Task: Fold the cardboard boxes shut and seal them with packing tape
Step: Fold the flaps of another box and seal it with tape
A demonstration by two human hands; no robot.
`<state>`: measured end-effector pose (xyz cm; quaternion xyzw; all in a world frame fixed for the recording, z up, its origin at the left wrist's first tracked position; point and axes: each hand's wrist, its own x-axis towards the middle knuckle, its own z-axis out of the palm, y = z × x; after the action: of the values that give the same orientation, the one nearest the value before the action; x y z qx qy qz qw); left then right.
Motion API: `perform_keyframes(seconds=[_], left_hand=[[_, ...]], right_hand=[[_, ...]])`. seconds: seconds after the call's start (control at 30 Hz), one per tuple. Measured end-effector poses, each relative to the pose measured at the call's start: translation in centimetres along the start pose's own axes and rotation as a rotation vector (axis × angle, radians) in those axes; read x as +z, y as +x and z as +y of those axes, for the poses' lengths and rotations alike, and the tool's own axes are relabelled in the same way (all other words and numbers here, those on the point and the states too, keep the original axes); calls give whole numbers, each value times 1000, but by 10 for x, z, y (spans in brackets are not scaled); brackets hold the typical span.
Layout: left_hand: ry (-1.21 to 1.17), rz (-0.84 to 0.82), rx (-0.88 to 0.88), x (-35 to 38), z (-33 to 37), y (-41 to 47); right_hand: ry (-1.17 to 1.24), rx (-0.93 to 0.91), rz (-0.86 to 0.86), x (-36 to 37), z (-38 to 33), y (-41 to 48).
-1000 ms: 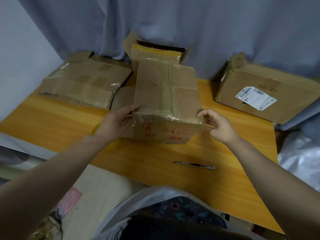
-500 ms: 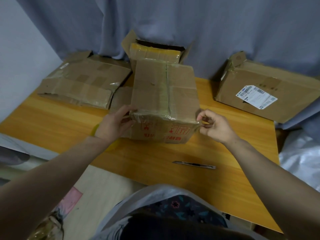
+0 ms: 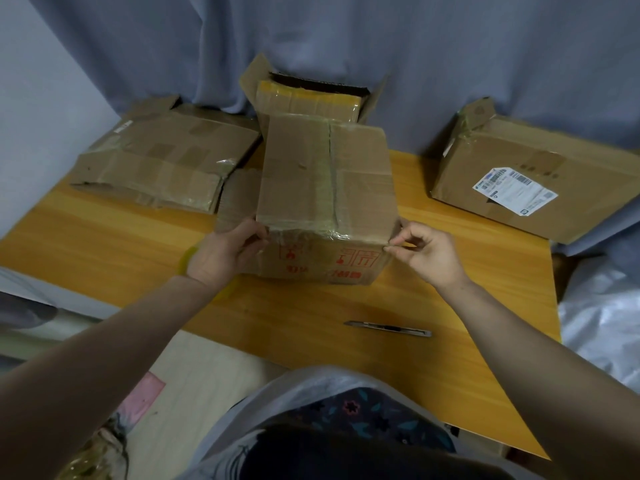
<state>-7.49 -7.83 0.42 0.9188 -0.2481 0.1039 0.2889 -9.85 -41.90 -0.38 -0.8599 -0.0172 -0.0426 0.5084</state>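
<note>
Risk: right hand [image 3: 426, 252] is pinching near-right top corner of brown red-printed cardboard box [image 3: 325, 181], mid orange wooden table [image 3: 502, 265]; left hand [image 3: 221, 254] is gripping near-left corner. Weak pinch is risking wrinkled, lifting clear tape [image 3: 304, 228].

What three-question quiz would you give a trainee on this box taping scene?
1. Fill in: the right hand pinches the middle box's near ___ corner.
2. True or false: the knife lies on the table, untouched.
3. Which box bears a white label? A right box, B middle box, C neither.
Key: 1 right; 2 true; 3 A.
</note>
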Motion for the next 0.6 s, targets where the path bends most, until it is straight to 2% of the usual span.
perform_keyframes(seconds=[0.13,0.23,0.37,0.4,0.43,0.53,0.6], left_hand=[[13,-24,-13,-3,3,-2],[66,20,-38,-4,9,5],[339,72,-271,-4,21,22],[342,86,-245,-5,22,25],[341,86,-132,-7,21,27],[368,-71,228,-4,16,36],[331,-163,305,6,23,48]], right_hand=[[-23,-3,18,3,-1,-3],[-239,-39,5,5,-5,-5],[-379,-152,102,16,-11,-5],[-407,-198,95,19,-11,-6],[-439,-229,94,20,-8,-6],[-491,-273,126,20,-11,0],[-567,-323,79,26,-23,8]])
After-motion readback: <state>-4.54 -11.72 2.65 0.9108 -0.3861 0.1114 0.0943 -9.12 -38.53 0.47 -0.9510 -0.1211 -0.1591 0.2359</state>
